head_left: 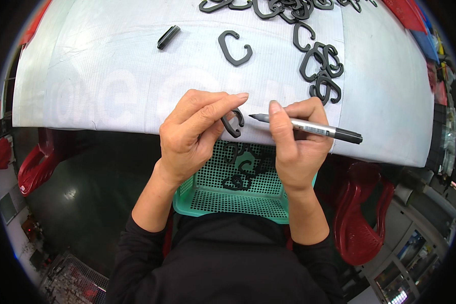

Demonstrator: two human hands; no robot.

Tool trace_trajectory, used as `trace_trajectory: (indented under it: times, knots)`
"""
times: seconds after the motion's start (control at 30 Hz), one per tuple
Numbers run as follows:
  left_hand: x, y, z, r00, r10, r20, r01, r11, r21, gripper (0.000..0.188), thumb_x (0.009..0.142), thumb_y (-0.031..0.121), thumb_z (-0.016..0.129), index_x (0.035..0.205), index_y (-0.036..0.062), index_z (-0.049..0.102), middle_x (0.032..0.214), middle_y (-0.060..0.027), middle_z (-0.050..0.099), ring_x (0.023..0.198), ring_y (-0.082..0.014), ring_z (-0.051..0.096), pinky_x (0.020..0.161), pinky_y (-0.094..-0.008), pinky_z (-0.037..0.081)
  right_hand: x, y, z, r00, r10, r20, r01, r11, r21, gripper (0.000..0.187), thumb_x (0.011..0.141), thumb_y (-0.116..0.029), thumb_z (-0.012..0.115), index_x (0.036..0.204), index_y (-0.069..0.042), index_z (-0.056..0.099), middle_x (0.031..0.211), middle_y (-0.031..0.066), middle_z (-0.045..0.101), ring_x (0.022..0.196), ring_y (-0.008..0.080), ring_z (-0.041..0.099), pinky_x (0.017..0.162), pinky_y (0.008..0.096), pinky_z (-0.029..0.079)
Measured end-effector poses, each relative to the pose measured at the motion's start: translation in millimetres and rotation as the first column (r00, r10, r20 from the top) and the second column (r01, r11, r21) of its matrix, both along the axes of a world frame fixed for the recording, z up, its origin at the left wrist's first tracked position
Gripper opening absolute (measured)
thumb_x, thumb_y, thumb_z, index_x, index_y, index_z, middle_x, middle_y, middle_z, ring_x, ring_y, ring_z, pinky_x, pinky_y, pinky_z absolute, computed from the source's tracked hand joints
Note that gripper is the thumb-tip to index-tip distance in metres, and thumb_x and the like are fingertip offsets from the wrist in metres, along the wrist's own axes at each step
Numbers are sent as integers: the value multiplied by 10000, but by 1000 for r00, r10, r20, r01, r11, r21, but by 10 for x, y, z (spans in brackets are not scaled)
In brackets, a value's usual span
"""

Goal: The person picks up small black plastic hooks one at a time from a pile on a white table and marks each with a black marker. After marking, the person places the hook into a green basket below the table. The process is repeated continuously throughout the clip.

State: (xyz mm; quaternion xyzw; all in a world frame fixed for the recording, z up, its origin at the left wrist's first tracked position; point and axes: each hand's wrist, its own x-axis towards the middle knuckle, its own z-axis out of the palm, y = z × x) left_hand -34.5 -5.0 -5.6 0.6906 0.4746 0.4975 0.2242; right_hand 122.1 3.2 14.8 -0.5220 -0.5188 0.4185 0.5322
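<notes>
My left hand (194,126) pinches a black C-shaped hook (231,127) between thumb and fingers, above the table's near edge. To its right, my right hand (303,134) grips a silver-and-black marker (314,126) with its dark tip bare, pointing left toward the hook but apart from it. Beyond my hands, one loose black hook (227,52) lies on the white-covered table (111,86). A black marker cap (168,37) rests farther left. Below my hands, a green plastic basket (202,201) holds several more black hooks (238,181).
A pile of black hooks (289,9) lies at the table's far side, and a smaller cluster (323,71) trails down toward my right hand. Red plastic chairs (357,223) stand at the right and left (43,162) under the table edge. Red fabric (403,14) covers the far right corner.
</notes>
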Motion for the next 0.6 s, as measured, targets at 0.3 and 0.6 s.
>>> trace_trajectory:
  times: [0.3, 0.6]
  knots:
    - [2, 8, -35, 1000, 1, -8, -1, 1000, 22, 501, 621, -163, 578, 1049, 72, 691, 836, -38, 644, 709, -145, 563, 592, -258, 476, -54, 15, -24, 997, 39, 67, -37, 999, -31, 222, 797, -29, 680, 684, -41, 489, 552, -14, 503, 472, 8, 419, 406, 195, 320]
    - [1, 5, -46, 1000, 7, -15, -6, 999, 41, 503, 616, -163, 576, 1044, 73, 694, 825, -34, 643, 697, -139, 557, 584, -250, 471, -67, 14, -44, 995, 51, 83, -49, 999, -21, 221, 797, -28, 677, 682, -39, 489, 547, -11, 502, 464, 10, 425, 399, 198, 323]
